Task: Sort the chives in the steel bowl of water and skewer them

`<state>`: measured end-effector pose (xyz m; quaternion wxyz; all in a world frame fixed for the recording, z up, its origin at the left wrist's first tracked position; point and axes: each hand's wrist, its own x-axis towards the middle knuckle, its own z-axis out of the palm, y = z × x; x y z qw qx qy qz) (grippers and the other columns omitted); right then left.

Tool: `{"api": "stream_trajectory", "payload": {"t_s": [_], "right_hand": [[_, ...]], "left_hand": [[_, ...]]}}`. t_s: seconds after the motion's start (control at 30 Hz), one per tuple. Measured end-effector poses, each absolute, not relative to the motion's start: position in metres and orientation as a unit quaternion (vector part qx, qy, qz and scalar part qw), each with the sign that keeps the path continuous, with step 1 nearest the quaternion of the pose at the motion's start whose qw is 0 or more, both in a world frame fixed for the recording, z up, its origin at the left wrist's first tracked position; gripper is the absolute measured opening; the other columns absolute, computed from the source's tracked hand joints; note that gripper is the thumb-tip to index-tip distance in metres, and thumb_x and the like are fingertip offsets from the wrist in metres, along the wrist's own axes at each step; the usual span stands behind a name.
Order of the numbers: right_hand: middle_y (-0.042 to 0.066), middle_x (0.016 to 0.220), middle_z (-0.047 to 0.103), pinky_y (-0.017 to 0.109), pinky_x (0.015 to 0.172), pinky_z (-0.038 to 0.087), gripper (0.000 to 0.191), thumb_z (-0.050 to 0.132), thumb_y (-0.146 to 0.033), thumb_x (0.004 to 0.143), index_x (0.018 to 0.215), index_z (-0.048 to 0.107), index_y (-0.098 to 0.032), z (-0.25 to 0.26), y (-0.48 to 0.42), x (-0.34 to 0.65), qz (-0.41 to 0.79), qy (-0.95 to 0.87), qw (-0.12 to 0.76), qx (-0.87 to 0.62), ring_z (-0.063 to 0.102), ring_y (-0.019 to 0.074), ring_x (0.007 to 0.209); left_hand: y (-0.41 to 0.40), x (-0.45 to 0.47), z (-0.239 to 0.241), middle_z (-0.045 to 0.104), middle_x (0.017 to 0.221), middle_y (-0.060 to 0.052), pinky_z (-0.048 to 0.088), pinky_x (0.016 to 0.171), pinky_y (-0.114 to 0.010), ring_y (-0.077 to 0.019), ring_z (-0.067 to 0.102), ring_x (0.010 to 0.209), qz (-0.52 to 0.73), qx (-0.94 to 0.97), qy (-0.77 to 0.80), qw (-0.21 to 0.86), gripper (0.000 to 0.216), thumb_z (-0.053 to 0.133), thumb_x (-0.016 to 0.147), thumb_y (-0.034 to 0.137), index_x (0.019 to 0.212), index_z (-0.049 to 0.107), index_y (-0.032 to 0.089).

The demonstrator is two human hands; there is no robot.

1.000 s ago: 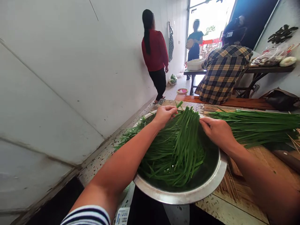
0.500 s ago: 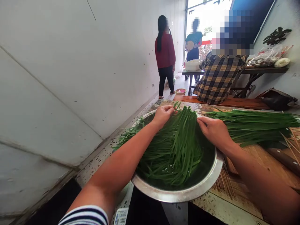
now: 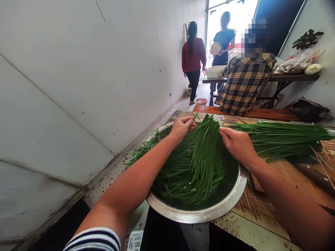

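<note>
A wide metal basin (image 3: 193,217) holds long green garlic chives (image 3: 206,157) in water. A bunch of them is raised at the far side, cut ends up, leaves draping down into the basin. My left hand (image 3: 181,129) is closed at the bunch's left, a few chive ends poking out past its fingertips. On the other side, my right hand (image 3: 238,143) is closed in a pinch against the bunch's right edge. What its fingertips grip is too small to make out.
Right of the basin lie more chives (image 3: 288,136), thin wooden skewers (image 3: 250,200), a cutting board (image 3: 295,177) and a knife handle (image 3: 315,174). A person in a plaid shirt (image 3: 243,83) sits on a bench (image 3: 274,113) ahead. Two people stand farther off. A wall (image 3: 91,87) runs along the left.
The person in red has moved right and turned their back. The person by the doorway has come nearer. My hands hold nearly the same place at the bunch.
</note>
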<state>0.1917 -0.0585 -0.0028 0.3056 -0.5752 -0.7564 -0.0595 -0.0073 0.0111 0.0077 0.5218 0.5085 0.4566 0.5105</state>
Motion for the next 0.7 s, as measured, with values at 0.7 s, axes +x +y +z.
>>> {"api": "stream_trajectory", "payload": {"t_s": [0.7], "right_hand": [[0.007,0.098,0.072,0.028,0.072,0.046,0.031,0.042,-0.027,0.088,0.101,0.069,-0.019,-0.0061,-0.0568,0.1926,-0.047,-0.758,0.301,-0.577,0.067,0.0214,0.084]], "left_hand": [[0.0042,0.0005,0.0100,0.063,0.067,-0.002,0.040,0.053,-0.018,-0.0046,0.052,0.054,0.533,0.515,0.430,0.515,0.020,0.062,0.074,0.018,0.091,0.065,0.008]]}}
